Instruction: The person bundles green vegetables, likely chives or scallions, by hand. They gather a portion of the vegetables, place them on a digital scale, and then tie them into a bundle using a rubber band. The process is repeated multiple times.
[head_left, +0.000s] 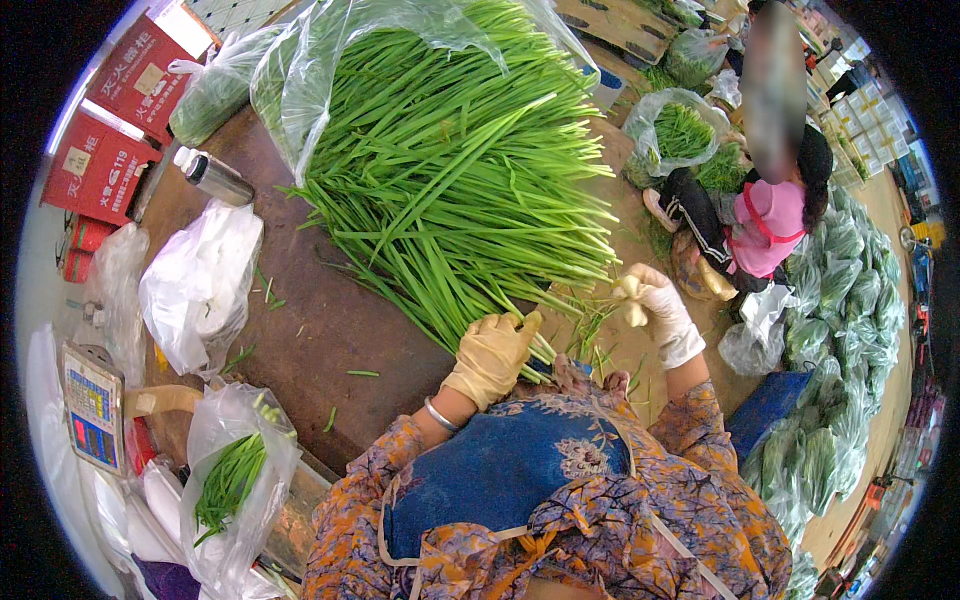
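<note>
My left hand (491, 358), in a pale yellow glove with a silver bangle at the wrist, is closed around a small bunch of long green leafy stalks near the table's front edge. My right hand (656, 304), in a whitish glove, is raised to the right of the pile; its fingers are bent, and whether they pinch anything is unclear. A large heap of green stalks, possibly garlic chives (465, 172), covers the brown table (300, 352), pale cut ends to the right. A clear plastic bag (300, 97) lies over its far left part.
On the left are a metal bottle (221, 178), a white plastic bag (199, 285), a digital scale (94, 409) and a bag of greens (240, 480). Loose trimmings lie on the floor. A person in pink (769, 225) sits at the right, beside many bagged greens (847, 292).
</note>
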